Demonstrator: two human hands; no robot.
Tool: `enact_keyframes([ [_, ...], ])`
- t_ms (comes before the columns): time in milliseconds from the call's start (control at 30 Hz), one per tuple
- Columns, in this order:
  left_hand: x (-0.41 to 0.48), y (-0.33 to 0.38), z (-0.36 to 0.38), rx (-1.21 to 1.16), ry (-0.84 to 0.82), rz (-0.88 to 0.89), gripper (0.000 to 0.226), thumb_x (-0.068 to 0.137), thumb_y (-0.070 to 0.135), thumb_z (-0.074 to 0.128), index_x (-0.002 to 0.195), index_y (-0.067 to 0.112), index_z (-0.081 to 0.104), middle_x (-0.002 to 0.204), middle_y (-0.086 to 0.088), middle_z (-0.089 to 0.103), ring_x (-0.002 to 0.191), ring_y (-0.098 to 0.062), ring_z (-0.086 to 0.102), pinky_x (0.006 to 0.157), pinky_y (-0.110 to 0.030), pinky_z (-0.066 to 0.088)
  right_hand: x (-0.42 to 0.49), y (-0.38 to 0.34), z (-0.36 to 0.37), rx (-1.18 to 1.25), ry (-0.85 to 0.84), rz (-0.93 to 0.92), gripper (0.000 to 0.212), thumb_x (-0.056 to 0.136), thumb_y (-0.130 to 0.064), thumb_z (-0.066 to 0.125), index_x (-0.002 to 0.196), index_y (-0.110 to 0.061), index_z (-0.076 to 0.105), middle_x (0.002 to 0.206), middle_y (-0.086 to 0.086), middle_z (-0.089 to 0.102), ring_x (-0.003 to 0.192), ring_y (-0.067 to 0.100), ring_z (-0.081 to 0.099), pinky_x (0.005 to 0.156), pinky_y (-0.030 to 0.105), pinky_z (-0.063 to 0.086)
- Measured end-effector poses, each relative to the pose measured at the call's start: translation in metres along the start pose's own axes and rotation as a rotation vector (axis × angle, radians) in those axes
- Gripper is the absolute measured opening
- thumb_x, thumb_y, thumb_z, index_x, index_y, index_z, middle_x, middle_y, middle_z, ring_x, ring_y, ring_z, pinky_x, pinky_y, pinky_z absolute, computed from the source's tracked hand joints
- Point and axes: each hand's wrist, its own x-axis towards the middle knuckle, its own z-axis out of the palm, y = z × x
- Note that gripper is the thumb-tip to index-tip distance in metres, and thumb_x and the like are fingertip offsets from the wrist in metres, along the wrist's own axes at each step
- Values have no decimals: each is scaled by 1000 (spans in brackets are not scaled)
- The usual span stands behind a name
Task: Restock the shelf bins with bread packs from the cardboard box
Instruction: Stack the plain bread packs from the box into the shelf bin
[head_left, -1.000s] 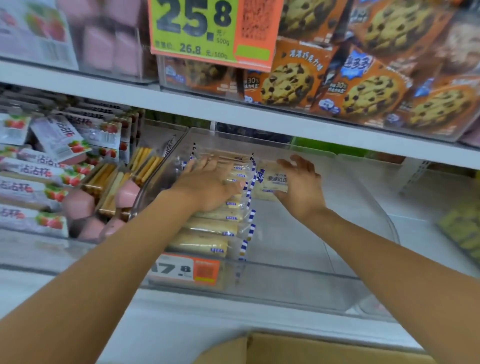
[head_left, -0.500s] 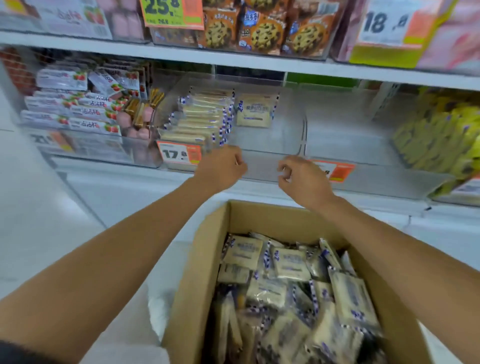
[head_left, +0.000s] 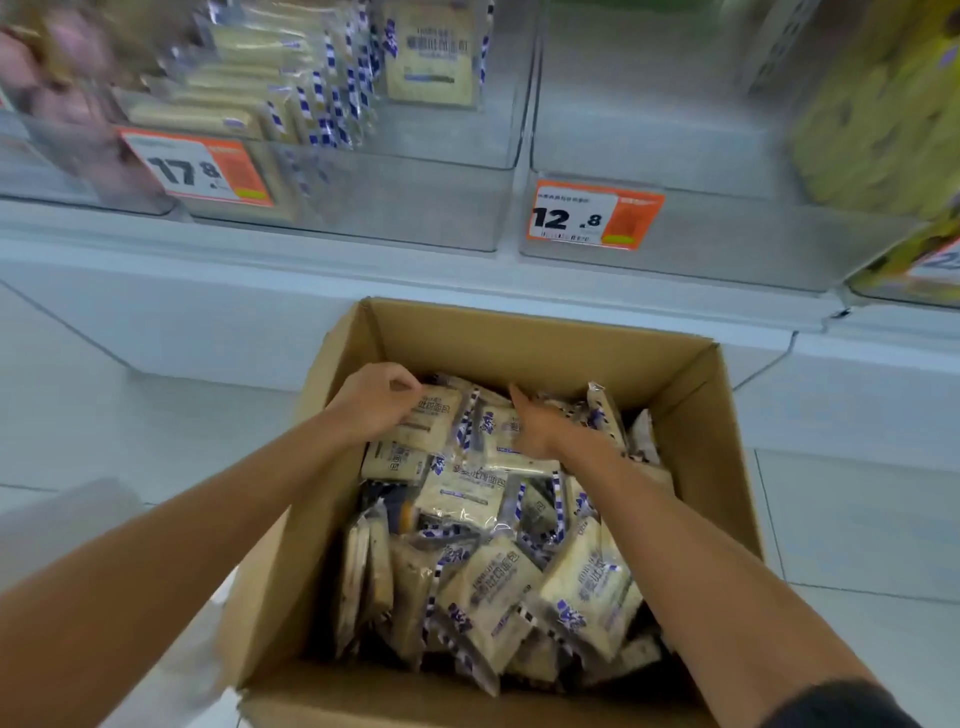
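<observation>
down inside the cardboard box, left hand grips a bread pack; right hand lies open on others.

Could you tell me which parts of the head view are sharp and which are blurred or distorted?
In the head view, the cardboard box, both hands and the 12.8 price tag read clearly; the upper-left shelf bin and its packs are smeared by motion blur; the yellow goods at right are soft; the wide lens bends the shelf edge.
</observation>
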Motion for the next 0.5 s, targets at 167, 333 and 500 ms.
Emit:
enact_keyframes([
  [167,7,-1,12,-122,-22,-57,31,93,32,62,122,21,62,118,4,64,99,-13,64,86,-31,53,-3,6,-17,19,121,-110,40,83,-24,73,119,-12,59,111,4,58,100,23,56,83,34,48],
  [333,1,21,16,-282,-250,-60,81,73,57,75,140,18,50,129,-1,61,108,-14,61,88,-29,49,-47,-23,-62,517,95,-294,28,82,-25,75,109,-19,67,99,-6,66,86,9,61,78,25,48],
  [500,-22,15,-29,-240,-66,29,22,83,21,76,100,9,69,93,-7,74,83,-19,71,72,-31,56,-71,-17,-68,707,93,-185,54,87,-38,68,137,-28,50,130,-9,57,115,7,53,96,27,42],
])
